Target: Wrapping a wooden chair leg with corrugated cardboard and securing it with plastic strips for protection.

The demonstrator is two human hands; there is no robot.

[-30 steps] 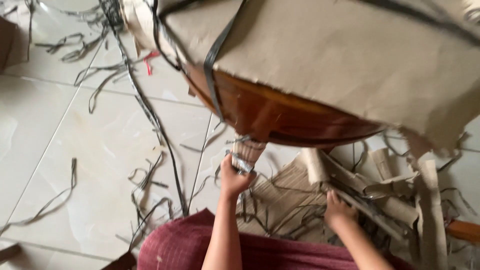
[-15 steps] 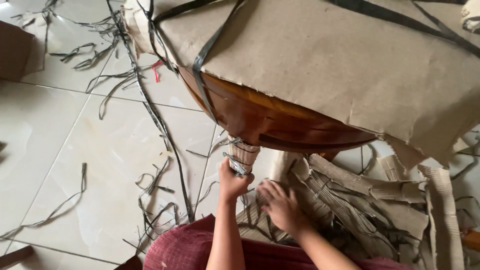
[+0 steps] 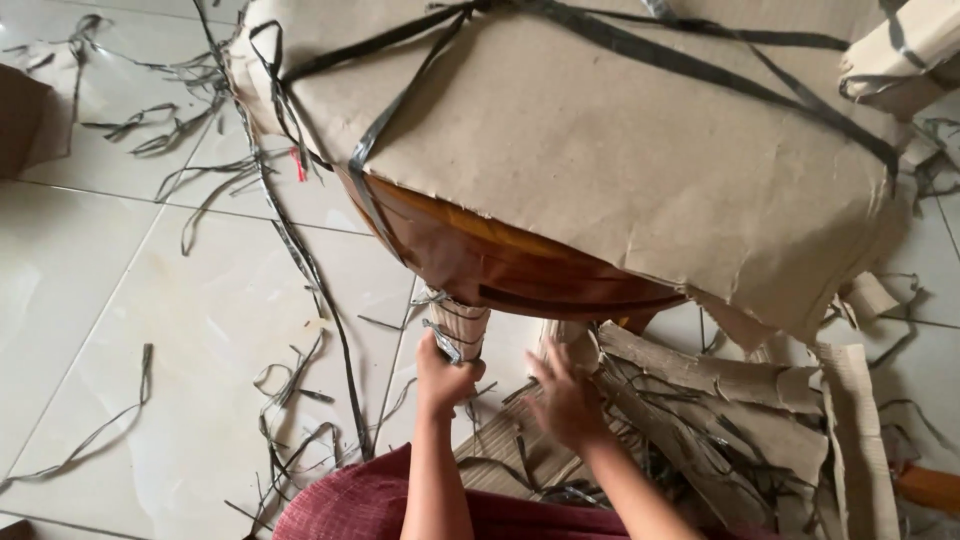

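The wrapped leg (image 3: pixel 458 325) under the wood table (image 3: pixel 500 255) is gripped tight by the L hand (image 3: pixel 443 378). The R hand (image 3: pixel 565 398) is spread open w/ nothing held, laid on cardboard scraps (image 3: pixel 700 400) just beside it.

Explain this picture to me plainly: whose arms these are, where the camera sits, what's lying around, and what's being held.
The camera sits on a person's head and looks down, so the two bare arms are their own. The left hand grips a wrapped furniture leg under a glossy wooden table, whose top is covered in brown cardboard tied with dark straps. The right hand rests on torn cardboard pieces, holding nothing clearly. Cut strap scraps litter the tiled floor.
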